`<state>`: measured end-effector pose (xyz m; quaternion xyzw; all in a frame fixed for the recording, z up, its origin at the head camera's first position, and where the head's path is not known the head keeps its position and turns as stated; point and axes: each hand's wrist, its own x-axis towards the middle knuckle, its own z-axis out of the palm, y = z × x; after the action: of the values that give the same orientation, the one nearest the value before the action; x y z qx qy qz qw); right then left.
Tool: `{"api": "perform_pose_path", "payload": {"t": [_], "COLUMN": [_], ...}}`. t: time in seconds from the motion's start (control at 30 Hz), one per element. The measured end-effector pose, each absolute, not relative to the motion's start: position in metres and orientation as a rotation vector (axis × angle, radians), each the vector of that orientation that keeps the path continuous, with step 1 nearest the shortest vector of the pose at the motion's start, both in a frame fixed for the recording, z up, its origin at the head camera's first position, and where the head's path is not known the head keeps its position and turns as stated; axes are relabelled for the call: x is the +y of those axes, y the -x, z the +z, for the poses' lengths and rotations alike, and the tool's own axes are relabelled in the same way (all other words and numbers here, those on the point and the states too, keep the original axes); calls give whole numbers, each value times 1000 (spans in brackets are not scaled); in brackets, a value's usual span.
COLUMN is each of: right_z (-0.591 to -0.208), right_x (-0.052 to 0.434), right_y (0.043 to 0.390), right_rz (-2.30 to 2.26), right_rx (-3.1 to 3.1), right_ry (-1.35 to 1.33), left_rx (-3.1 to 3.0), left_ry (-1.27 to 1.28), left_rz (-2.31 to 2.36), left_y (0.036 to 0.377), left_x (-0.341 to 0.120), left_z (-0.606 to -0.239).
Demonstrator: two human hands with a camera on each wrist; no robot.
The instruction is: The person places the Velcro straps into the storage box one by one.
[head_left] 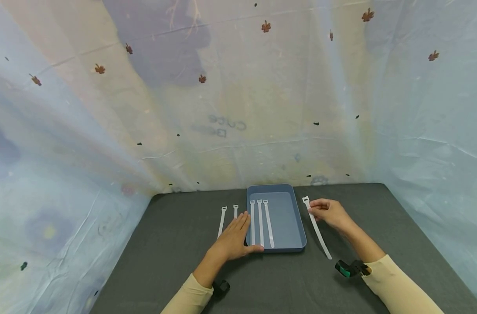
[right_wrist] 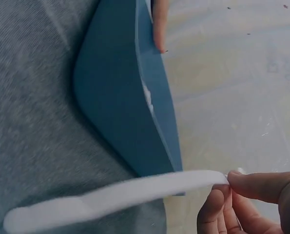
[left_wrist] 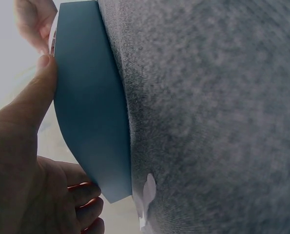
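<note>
A blue-grey tray (head_left: 285, 226) lies on the dark cloth with several white straps (head_left: 260, 224) side by side along its left half. Each strap has a slotted head, like a hook-and-loop cable tie. My left hand (head_left: 232, 240) rests at the tray's front left corner, fingers fairly straight along the left side and thumb at the front rim. To the right of the tray, my right hand (head_left: 330, 213) pinches one white cable strap (right_wrist: 115, 195) near its slotted head between thumb and fingers. The strap's tail hangs toward the front.
Two more white straps (head_left: 222, 220) lie on the cloth left of the tray, one partly hidden behind the left hand. A dark grey cloth (head_left: 168, 257) covers the table. A patterned curtain (head_left: 238, 109) hangs behind the table and along both sides.
</note>
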<state>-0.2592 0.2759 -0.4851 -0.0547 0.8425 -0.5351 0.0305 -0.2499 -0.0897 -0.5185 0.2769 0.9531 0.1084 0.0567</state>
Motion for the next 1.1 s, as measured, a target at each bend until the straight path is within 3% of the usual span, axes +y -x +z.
{"api": "perform_pose_path", "payload": {"t": [1.1], "right_z": [-428], "right_x": [257], "right_y": [241], "right_rz": [-1885], "right_rx": [2491], "right_ry": [369], "left_rx": [2898], "left_ry": [-837], "left_rz": [337], "left_y": [250], "left_x": [-91], "left_z": [-521]}}
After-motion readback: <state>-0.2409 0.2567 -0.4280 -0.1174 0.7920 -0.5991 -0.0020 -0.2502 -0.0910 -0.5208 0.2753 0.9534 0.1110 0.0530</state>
